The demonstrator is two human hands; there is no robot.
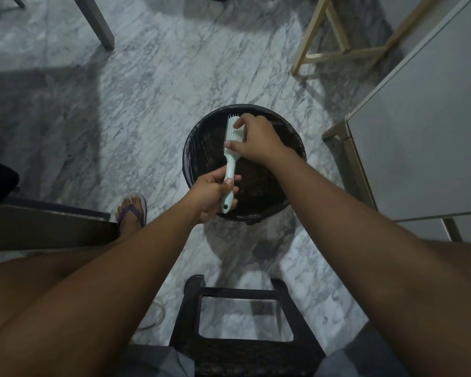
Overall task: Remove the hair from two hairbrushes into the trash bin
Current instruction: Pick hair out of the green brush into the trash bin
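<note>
Trash bin [187, 155], round and black with a dark liner, stands on the marble floor [147, 104] and holds a dark mass too dim to identify. Above its opening hangs a pale green hairbrush [230, 165], bristles facing right. The left hand [210, 197] grips the handle with closed fingers; the right hand [256, 140] curls its fingers over the bristles, thumb at the head's edge. A black stool [245, 292] sits near, a sandalled foot [131, 213] left, a white cabinet [419, 131] right.
</note>
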